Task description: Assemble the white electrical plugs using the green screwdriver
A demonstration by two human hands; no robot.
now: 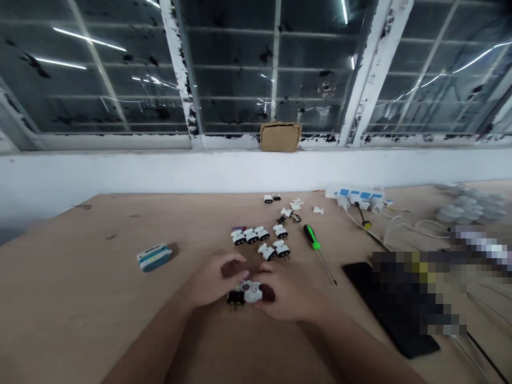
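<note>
Low in the middle of the head view, a white plug shell half [253,292] sits beside a black plug insert [236,298] with metal prongs toward me. My right hand [282,290] pinches the shell's right side between thumb and fingers. From the left, my left hand [218,280] curls over the same plug, its thumb at the top of the parts; its other fingertips are partly hidden. Just beyond stand several white plugs [250,236] with black bases. A green and black screwdriver [314,242] lies to the right of them.
A blue and white small box [154,257] is at left. Loose plug parts [296,204] lie farther back. On the right are a power strip [356,196] with cables, a black phone-like slab [384,304] and bagged white pieces [470,205]. A cardboard box [280,137] rests on the windowsill.
</note>
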